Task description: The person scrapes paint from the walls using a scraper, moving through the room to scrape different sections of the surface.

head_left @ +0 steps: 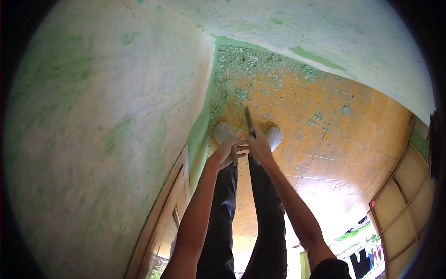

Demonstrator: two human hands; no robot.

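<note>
My right hand (261, 145) is closed around a narrow, dark flat-bladed tool (248, 117), its blade pointing up and away over the floor. Close beside it on the left, my left hand (226, 153) has its fingers curled toward the right hand. A short grey-brown strip (234, 156) lies against those fingers and points down; its kind cannot be made out. Both hands are in front of my legs, above my feet in pale grey coverings (274, 136).
Left stands a scraped wall (107, 116) with green paint patches, meeting another wall (334, 32) at the corner. Green flakes (241, 58) cover the orange tiled floor (297, 111), thickest in the corner. A wooden frame (160, 204) is lower left; a panelled door (395, 204) stands right.
</note>
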